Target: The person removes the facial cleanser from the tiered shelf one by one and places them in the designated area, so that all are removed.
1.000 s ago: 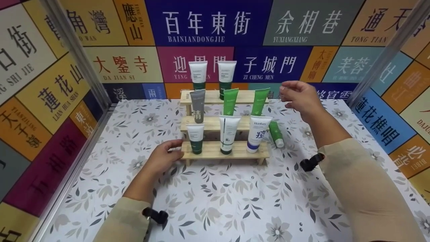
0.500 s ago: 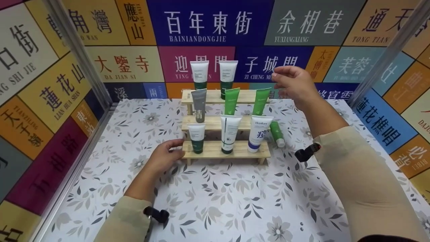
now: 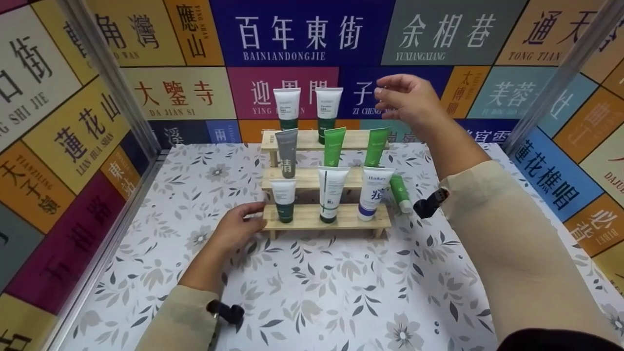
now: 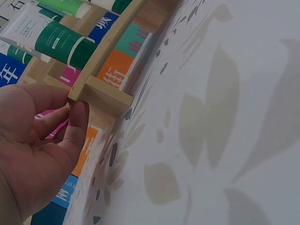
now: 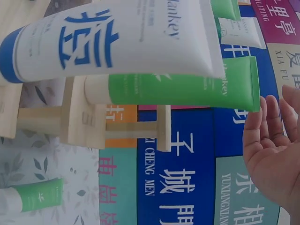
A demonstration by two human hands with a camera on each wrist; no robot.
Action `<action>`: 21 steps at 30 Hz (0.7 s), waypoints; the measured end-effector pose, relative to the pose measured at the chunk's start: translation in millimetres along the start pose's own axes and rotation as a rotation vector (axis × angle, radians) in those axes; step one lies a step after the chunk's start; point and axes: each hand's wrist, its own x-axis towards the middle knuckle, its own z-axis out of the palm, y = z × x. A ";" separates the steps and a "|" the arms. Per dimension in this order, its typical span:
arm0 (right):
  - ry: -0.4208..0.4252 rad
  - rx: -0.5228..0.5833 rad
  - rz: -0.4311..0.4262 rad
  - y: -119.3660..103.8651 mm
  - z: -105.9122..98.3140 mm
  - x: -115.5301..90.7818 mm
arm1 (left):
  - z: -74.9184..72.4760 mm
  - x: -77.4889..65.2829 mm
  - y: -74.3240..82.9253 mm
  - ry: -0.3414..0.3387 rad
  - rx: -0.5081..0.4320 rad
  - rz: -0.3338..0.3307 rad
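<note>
My left hand [image 3: 238,228] pinches the front left corner of a three-step wooden stand [image 3: 304,217], thumb and fingers on the bottom step's end in the left wrist view. Squeeze tubes stand upright on every step. On the bottom are a small white-and-green tube [image 3: 284,200], a white tube [image 3: 332,195] and a white-and-blue tube [image 3: 374,195]. A grey tube [image 3: 287,153] and two green tubes [image 3: 334,146] occupy the middle. Two white-and-green tubes [image 3: 329,109] are on top. My right hand [image 3: 409,97], fingers loosely bent and holding nothing, hovers beyond the right green tube [image 5: 187,89].
A loose green tube [image 3: 399,191] lies on the patterned tabletop [image 3: 312,297] to the right of the stand. Colourful printed panels [image 3: 302,29] rise behind the table and along both sides. Each sleeve carries a black wrist camera [image 3: 431,204].
My right hand has risen and moved left, from beside the stand to near its upper right. The left hand keeps its place at the stand's corner, and the tubes have not moved.
</note>
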 end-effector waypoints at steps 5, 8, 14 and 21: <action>-0.022 0.013 -0.003 -6.5 8.6 5.4 | -0.4 0.4 -0.2 -0.002 -0.001 -0.008; -0.035 -0.001 -0.005 -8.0 14.4 8.9 | -0.4 0.4 -1.1 -0.005 -0.011 -0.008; -0.073 -0.046 0.011 -9.4 27.0 14.7 | 0.5 0.3 -1.9 -0.006 -0.051 0.014; -0.111 -0.090 0.012 -12.5 39.8 20.8 | 0.3 0.7 -0.7 -0.008 -0.047 -0.013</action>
